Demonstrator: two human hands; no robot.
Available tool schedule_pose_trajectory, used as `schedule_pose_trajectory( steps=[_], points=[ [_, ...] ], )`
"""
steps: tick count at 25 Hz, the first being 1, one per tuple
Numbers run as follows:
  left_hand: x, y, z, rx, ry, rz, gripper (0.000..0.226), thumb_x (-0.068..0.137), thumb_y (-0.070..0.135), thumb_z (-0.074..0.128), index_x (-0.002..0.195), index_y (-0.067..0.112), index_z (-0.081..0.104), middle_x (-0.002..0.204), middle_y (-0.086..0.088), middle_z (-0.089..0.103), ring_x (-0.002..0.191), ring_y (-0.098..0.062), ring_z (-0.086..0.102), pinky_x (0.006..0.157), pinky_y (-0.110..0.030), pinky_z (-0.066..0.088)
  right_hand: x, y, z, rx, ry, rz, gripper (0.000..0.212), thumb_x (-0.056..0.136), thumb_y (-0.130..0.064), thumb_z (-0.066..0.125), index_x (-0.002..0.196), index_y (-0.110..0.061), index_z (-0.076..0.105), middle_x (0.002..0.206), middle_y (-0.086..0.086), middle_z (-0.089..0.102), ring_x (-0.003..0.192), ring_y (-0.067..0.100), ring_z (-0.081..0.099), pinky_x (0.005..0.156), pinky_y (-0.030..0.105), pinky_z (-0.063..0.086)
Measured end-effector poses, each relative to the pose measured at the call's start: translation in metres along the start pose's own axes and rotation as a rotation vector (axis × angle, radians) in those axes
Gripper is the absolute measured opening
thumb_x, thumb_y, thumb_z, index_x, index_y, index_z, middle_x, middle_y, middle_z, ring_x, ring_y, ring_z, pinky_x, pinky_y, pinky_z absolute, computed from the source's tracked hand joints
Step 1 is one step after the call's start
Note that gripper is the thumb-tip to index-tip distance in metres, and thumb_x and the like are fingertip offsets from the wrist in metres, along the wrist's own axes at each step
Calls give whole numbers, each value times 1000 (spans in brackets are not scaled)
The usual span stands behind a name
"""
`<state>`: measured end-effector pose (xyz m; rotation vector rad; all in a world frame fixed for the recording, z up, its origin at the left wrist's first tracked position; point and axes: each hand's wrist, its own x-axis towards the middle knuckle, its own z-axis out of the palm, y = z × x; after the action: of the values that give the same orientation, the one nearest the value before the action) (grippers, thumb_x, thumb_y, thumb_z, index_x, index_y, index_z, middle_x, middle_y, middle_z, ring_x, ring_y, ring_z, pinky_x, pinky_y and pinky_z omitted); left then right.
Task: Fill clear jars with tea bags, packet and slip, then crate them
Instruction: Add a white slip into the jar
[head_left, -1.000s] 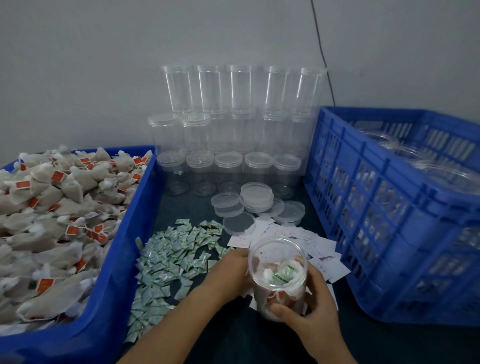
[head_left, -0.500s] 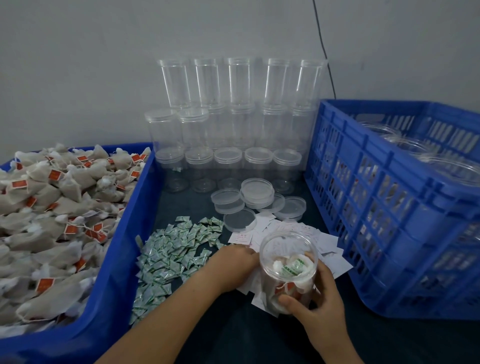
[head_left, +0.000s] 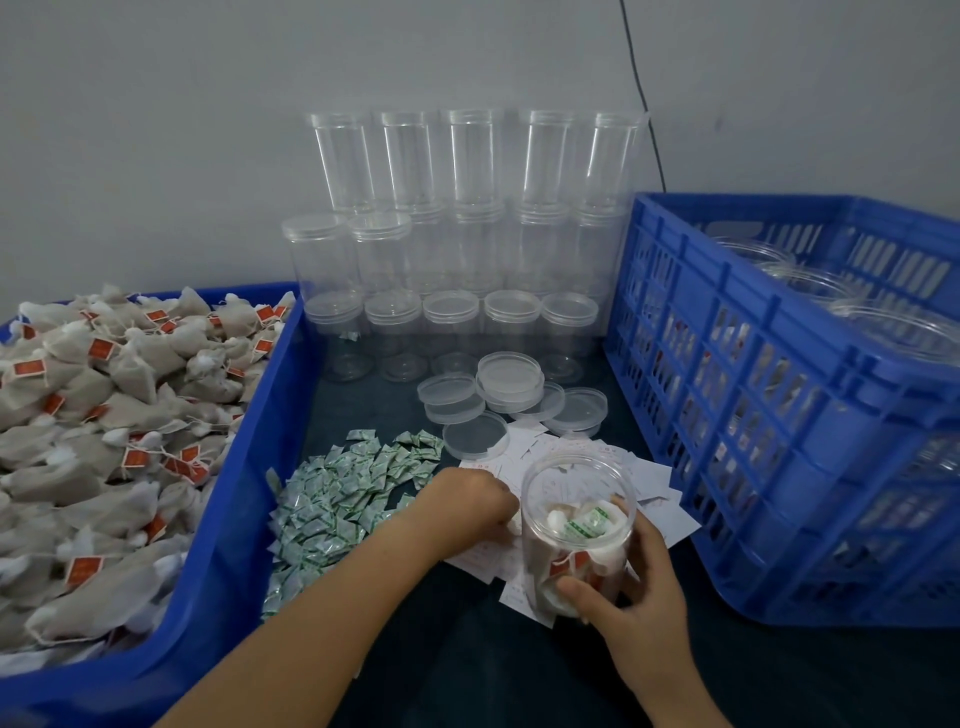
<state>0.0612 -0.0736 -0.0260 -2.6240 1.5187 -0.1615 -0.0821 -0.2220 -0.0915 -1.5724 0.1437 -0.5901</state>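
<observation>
My right hand (head_left: 631, 587) grips an open clear jar (head_left: 576, 525) standing upright on the dark table. Inside it lie tea bags with a green-and-white packet on top. My left hand (head_left: 467, 504) rests on the white paper slips (head_left: 566, 454) just left of the jar, fingers curled down onto them; whether it pinches a slip is hidden. A heap of small green packets (head_left: 348, 493) lies to the left of that hand. Tea bags with orange tags (head_left: 104, 441) fill a blue bin (head_left: 244, 467) at the far left.
Empty clear jars (head_left: 467, 234) stand stacked against the wall, some with lids. Loose clear lids (head_left: 509, 384) lie in front of them. A blue slatted crate (head_left: 779, 415) at the right holds several jars. A black cable runs down the wall.
The jar and my right hand have shifted slightly right and nearer to me. My left hand stays on the slips beside the jar.
</observation>
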Motion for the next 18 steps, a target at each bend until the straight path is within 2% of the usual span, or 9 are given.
schedule_pose_trajectory(
  steps=[2, 4, 7, 9, 11, 13, 14, 16, 18],
  points=[
    [2, -8, -4, -98, -198, -89, 19, 85, 25, 60, 72, 12, 56, 72, -5, 55, 70, -24, 51, 60, -32, 41, 0, 0, 0, 4, -2, 3, 85, 57, 8, 88, 122, -36, 56, 116, -26, 65, 108, -2, 62, 84, 12, 52],
    [3, -13, -16, -216, -313, -120, 13, 86, 19, 59, 81, 8, 63, 84, -9, 64, 74, -21, 53, 69, -34, 46, 0, -1, 0, 9, -6, 6, 84, 57, 7, 88, 121, -37, 56, 116, -26, 65, 108, -2, 62, 82, 12, 52],
    [0, -20, -51, -220, -334, -202, 15, 88, 12, 57, 98, 10, 68, 97, -5, 67, 83, -18, 58, 79, -33, 50, -1, -3, 0, 11, -10, 4, 82, 54, -5, 90, 120, -38, 56, 117, -27, 64, 109, -3, 61, 82, 13, 53],
    [-6, -21, -82, -135, -180, -340, 22, 91, 14, 52, 107, 15, 68, 105, -4, 65, 93, -22, 61, 85, -35, 51, -1, -4, 0, 31, -12, 6, 80, 50, -16, 88, 120, -38, 56, 116, -27, 65, 109, -4, 61, 83, 12, 52],
    [-15, -12, -106, -52, 152, -422, 20, 93, 16, 52, 105, 17, 68, 100, -4, 63, 90, -25, 61, 79, -37, 53, 0, -4, 1, 46, -17, 6, 78, 50, -16, 87, 119, -37, 56, 116, -26, 66, 108, -3, 62, 83, 11, 52],
    [-27, 17, -114, -61, 570, -333, 8, 86, 13, 63, 91, 11, 69, 79, -2, 63, 68, -23, 60, 60, -34, 52, 0, -5, 1, 52, -22, 1, 77, 54, -5, 87, 118, -35, 57, 114, -26, 67, 106, -3, 63, 81, 11, 52],
    [-31, 34, -113, -87, 677, -260, 5, 78, 9, 71, 79, 8, 67, 65, -1, 58, 55, -19, 54, 49, -29, 47, 0, -5, 1, 56, -26, 0, 76, 55, -1, 87, 117, -34, 58, 112, -26, 67, 105, -3, 64, 79, 10, 52],
    [-34, 59, -107, -82, 706, -146, 25, 61, 3, 81, 61, 10, 57, 47, 2, 44, 43, -14, 38, 43, -22, 30, 1, -7, 1, 82, -30, -2, 72, 55, -3, 85, 115, -33, 58, 108, -26, 69, 100, -3, 66, 74, 10, 52],
    [-29, 69, -99, 19, 554, -98, 36, 49, 6, 86, 55, 15, 52, 43, 4, 41, 41, -15, 38, 46, -21, 28, 0, -9, 2, 106, -27, -10, 69, 53, -9, 82, 114, -32, 58, 106, -27, 69, 98, -4, 67, 71, 9, 52]
  ],
)
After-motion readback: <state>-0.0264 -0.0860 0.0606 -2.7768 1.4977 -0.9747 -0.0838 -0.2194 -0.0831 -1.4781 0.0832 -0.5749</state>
